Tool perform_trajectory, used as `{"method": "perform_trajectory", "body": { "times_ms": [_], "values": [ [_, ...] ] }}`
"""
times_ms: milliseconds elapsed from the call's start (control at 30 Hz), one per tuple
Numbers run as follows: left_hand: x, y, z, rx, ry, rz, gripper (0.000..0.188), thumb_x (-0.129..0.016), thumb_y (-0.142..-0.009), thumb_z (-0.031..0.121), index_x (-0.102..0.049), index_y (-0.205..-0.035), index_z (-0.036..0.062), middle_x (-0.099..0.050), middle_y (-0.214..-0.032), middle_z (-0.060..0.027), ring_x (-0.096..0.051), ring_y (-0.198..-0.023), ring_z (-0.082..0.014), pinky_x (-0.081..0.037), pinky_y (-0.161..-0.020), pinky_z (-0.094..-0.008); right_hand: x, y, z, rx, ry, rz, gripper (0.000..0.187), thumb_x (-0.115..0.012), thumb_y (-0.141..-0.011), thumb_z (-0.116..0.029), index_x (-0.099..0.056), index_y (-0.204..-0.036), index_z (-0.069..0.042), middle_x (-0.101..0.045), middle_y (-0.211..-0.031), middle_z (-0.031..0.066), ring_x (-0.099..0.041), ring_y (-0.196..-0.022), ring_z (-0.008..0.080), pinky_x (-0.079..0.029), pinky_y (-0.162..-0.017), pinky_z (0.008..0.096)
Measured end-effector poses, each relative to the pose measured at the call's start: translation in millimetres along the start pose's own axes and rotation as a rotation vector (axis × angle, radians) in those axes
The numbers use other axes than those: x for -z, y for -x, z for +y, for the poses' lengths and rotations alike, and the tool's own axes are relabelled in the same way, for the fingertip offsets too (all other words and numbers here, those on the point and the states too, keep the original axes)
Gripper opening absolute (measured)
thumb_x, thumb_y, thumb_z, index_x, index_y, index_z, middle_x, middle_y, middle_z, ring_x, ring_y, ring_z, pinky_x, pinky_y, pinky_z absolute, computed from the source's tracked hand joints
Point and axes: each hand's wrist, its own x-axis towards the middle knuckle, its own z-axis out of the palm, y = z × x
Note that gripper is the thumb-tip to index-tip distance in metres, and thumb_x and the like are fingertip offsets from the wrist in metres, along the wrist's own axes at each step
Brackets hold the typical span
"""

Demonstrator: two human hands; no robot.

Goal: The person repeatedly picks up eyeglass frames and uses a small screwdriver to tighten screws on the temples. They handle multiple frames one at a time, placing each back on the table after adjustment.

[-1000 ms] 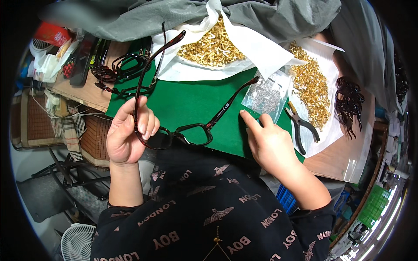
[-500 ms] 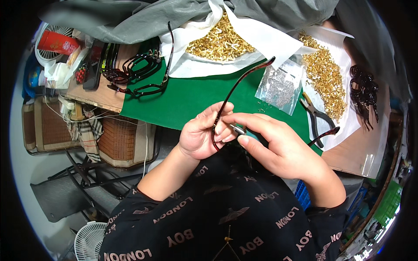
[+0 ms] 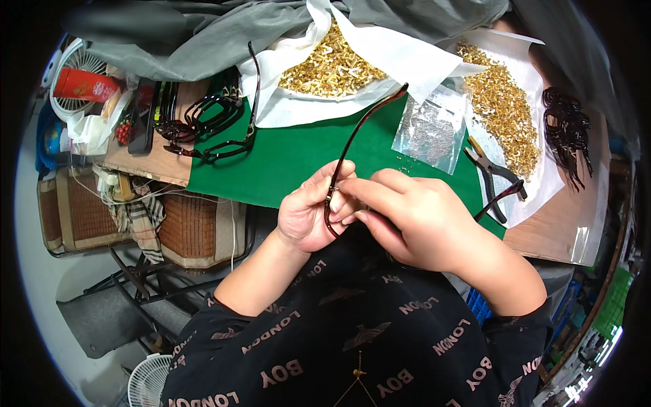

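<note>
My left hand grips a dark brown eyeglass frame near the hinge; one temple arm rises up over the green mat. My right hand pinches at the same hinge from the right, fingertips meeting the left thumb. The frame's other temple arm pokes out to the right of my right hand. Whether a small part sits between my right fingertips I cannot tell.
Two heaps of small gold metal parts lie on white paper. A clear bag of tiny parts, black pliers, finished dark frames at left and dark temples at right surround the mat.
A second ago my hands were apart, the left holding the frame low at left. They came together over the mat's front edge and now both work at the hinge.
</note>
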Motion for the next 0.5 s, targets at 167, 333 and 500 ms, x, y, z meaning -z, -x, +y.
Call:
{"method": "perform_trajectory", "body": {
  "times_ms": [167,333,500],
  "values": [
    [-4,2,3,0.011,-0.108,0.102,0.037,-0.048,-0.097,0.027,-0.052,-0.127,0.0058,-0.049,-0.073,-0.0011,-0.043,-0.062,-0.0131,-0.038,-0.059,-0.0266,-6,3,4,0.062,0.184,0.032,0.033,-0.062,-0.080,-0.014,-0.057,-0.111,-0.002,-0.056,-0.081,0.0096,-0.063,-0.062,0.0254,-0.052,-0.053,0.0348],
    [-24,3,4,-0.002,-0.245,0.162,0.032,-0.044,-0.100,0.025,-0.051,-0.125,0.0058,-0.044,-0.073,0.0003,-0.037,-0.058,-0.0097,-0.033,-0.053,-0.0231,2,22,-10,-0.048,0.235,-0.067,0.036,-0.064,-0.081,-0.018,-0.052,-0.113,-0.005,-0.053,-0.085,0.0096,-0.062,-0.067,0.0235,-0.052,-0.054,0.0322],
    [-28,8,54,-0.220,-0.338,0.404,0.043,-0.044,-0.100,0.023,-0.043,-0.133,-0.0042,-0.038,-0.074,0.0020,-0.035,-0.063,-0.0075,-0.032,-0.056,-0.0229,61,51,-14,-0.322,-0.021,0.106,0.033,-0.059,-0.088,-0.013,-0.052,-0.119,-0.007,-0.057,-0.099,0.0141,-0.061,-0.085,0.0349,-0.052,-0.071,0.0412]
  ]
}}
